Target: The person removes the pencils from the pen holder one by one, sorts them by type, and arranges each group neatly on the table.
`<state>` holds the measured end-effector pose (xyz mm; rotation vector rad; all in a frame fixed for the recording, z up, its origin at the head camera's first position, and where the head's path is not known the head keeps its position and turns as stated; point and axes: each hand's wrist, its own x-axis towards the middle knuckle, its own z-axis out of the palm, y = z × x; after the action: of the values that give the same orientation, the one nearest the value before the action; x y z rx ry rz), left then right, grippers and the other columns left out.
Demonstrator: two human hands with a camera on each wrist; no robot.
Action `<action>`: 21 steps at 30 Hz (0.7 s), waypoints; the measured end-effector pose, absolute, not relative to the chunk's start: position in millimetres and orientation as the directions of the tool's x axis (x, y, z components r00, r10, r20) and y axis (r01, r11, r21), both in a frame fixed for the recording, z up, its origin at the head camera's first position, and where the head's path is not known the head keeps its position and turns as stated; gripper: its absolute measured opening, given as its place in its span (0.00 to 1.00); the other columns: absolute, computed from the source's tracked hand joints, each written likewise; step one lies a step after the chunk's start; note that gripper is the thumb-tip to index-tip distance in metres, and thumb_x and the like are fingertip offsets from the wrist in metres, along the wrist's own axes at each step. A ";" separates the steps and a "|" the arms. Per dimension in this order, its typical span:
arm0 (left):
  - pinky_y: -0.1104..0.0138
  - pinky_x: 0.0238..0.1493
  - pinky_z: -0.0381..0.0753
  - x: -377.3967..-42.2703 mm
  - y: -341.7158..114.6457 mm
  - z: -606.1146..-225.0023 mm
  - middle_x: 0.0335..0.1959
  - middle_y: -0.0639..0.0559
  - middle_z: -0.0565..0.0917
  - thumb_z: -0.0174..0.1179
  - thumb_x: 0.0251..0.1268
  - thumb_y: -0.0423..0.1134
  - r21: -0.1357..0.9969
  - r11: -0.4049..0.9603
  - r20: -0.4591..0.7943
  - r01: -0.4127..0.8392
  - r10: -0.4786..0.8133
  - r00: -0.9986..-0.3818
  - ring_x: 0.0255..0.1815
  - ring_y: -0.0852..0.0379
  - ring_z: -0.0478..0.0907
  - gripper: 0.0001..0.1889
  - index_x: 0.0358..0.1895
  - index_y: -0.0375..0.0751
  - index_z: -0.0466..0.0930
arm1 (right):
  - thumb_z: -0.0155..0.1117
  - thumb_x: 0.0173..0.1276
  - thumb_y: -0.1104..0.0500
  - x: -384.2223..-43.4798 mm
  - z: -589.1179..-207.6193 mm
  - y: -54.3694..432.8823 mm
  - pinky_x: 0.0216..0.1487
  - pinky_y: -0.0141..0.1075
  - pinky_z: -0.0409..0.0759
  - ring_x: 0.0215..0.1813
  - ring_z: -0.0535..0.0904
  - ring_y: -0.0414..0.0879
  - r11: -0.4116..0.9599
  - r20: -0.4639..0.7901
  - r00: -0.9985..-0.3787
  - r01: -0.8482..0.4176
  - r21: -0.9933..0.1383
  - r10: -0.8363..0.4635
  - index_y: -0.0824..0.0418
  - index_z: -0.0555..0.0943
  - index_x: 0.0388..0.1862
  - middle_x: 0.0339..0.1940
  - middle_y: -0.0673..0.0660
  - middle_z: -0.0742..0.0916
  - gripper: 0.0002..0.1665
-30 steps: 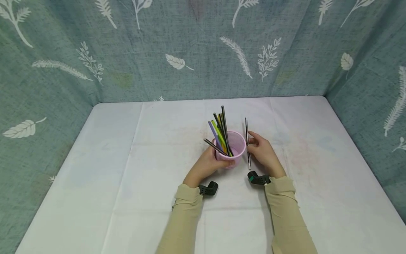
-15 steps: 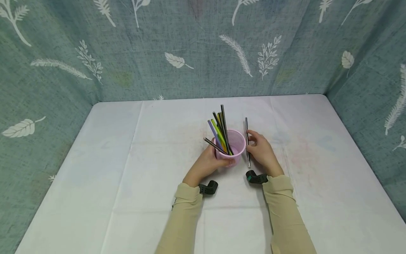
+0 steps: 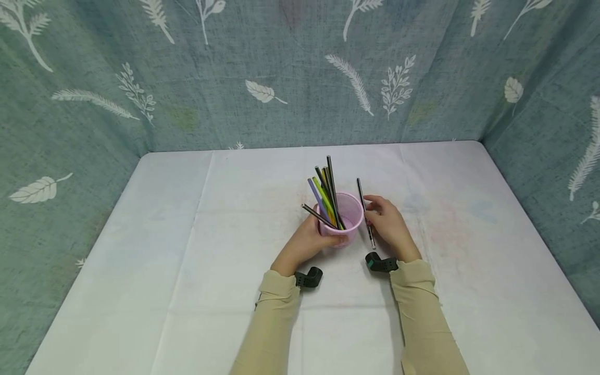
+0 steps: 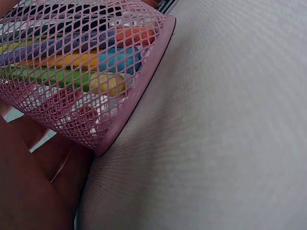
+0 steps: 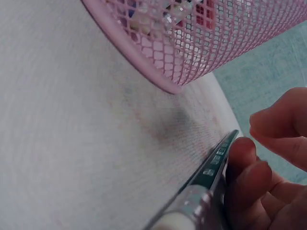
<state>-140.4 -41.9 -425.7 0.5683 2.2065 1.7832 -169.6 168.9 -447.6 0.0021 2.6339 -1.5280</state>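
Observation:
My left hand (image 3: 309,237) grips a pink mesh pencil cup (image 3: 350,207), thumb along its near side. Inside it, a purple pencil (image 3: 315,191), a lime green pencil (image 3: 320,188) and several dark ones lean left. One black pencil (image 3: 311,211) slants low over the rim. In the left wrist view, coloured eraser ends show through the mesh (image 4: 57,103). Right of the cup, my right hand (image 3: 390,224) pinches a dark pencil (image 3: 360,188). The right wrist view shows its dark green barrel (image 5: 207,175), metal ferrule and whitish eraser; a finger (image 5: 283,117) stands apart from it.
A white cloth (image 3: 225,271) covers the table. Behind and at both sides hangs a green leaf-patterned curtain (image 3: 300,67). Black wrist cameras sit on the left wrist (image 3: 308,278) and the right wrist (image 3: 380,262).
The pencil in my right hand has gone from nearly straight to tilted, its far end swinging left toward the cup and its eraser end right. My left hand and the cup stay put.

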 end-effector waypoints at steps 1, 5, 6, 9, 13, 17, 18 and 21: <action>0.61 0.59 0.62 -140.7 -41.8 -426.1 0.55 0.42 0.72 0.70 0.43 0.37 0.974 0.176 0.050 0.142 0.447 -0.893 0.55 0.58 0.67 0.41 0.63 0.41 0.57 | 0.52 0.62 0.61 -169.1 -447.3 169.0 0.29 0.36 0.73 0.32 0.75 0.47 0.498 -0.081 -0.995 0.046 -0.866 -0.049 0.57 0.68 0.60 0.45 0.58 0.76 0.25; 0.62 0.58 0.62 -141.2 -41.7 -426.9 0.55 0.43 0.72 0.70 0.44 0.37 0.974 0.179 0.044 0.137 0.446 -0.894 0.54 0.59 0.68 0.41 0.63 0.40 0.57 | 0.52 0.64 0.58 -166.8 -444.6 169.3 0.30 0.36 0.73 0.31 0.76 0.48 0.475 -0.063 -0.997 0.037 -0.879 -0.039 0.57 0.70 0.58 0.43 0.57 0.77 0.23; 0.62 0.58 0.62 -141.1 -41.8 -426.8 0.55 0.43 0.72 0.70 0.44 0.37 0.974 0.179 0.045 0.139 0.446 -0.894 0.54 0.59 0.68 0.41 0.63 0.40 0.57 | 0.52 0.64 0.58 -166.2 -443.4 169.3 0.30 0.36 0.73 0.31 0.76 0.48 0.459 -0.058 -0.998 0.035 -0.888 -0.035 0.57 0.71 0.58 0.42 0.58 0.77 0.22; 0.61 0.58 0.62 -140.7 -42.0 -426.1 0.55 0.41 0.71 0.69 0.44 0.36 0.976 0.164 0.057 0.145 0.453 -0.890 0.54 0.57 0.67 0.40 0.62 0.38 0.57 | 0.52 0.65 0.58 -165.1 -439.9 169.2 0.26 0.35 0.73 0.29 0.76 0.51 0.392 -0.037 -0.999 0.021 -0.920 -0.034 0.57 0.71 0.58 0.39 0.60 0.78 0.21; 0.61 0.58 0.63 -139.9 -42.0 -425.9 0.56 0.39 0.70 0.69 0.45 0.34 0.981 0.133 0.066 0.142 0.459 -0.886 0.55 0.56 0.67 0.40 0.62 0.36 0.56 | 0.52 0.66 0.55 -165.3 -436.6 168.4 0.27 0.36 0.74 0.29 0.76 0.53 0.357 0.013 -0.999 -0.028 -0.934 -0.044 0.58 0.71 0.58 0.39 0.60 0.80 0.22; 0.61 0.58 0.63 -141.7 -41.8 -430.4 0.56 0.41 0.70 0.69 0.44 0.35 0.984 0.119 0.067 0.136 0.458 -0.887 0.55 0.57 0.67 0.40 0.62 0.39 0.56 | 0.53 0.66 0.57 -160.9 -424.1 164.4 0.35 0.43 0.77 0.34 0.77 0.58 0.313 0.037 -0.999 -0.046 -0.949 -0.035 0.59 0.71 0.58 0.39 0.60 0.80 0.21; 0.61 0.58 0.63 -141.9 -41.9 -430.9 0.56 0.42 0.70 0.70 0.44 0.35 0.984 0.117 0.066 0.134 0.457 -0.887 0.55 0.57 0.67 0.40 0.62 0.39 0.57 | 0.52 0.67 0.57 -160.3 -422.8 164.0 0.36 0.44 0.77 0.35 0.77 0.57 0.296 0.042 -0.999 -0.050 -0.954 -0.034 0.60 0.71 0.57 0.39 0.60 0.81 0.21; 0.61 0.57 0.63 -141.5 -42.1 -430.4 0.55 0.42 0.71 0.70 0.43 0.35 0.985 0.115 0.066 0.132 0.454 -0.888 0.54 0.57 0.67 0.40 0.62 0.39 0.57 | 0.51 0.68 0.56 -160.0 -422.8 163.1 0.39 0.44 0.77 0.39 0.77 0.54 0.224 0.075 -0.996 -0.084 -0.971 -0.046 0.62 0.71 0.57 0.39 0.61 0.81 0.21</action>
<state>-141.5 -42.1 -430.4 0.5801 2.1414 1.8473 -160.0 163.1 -422.8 -0.1315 2.4816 -1.9712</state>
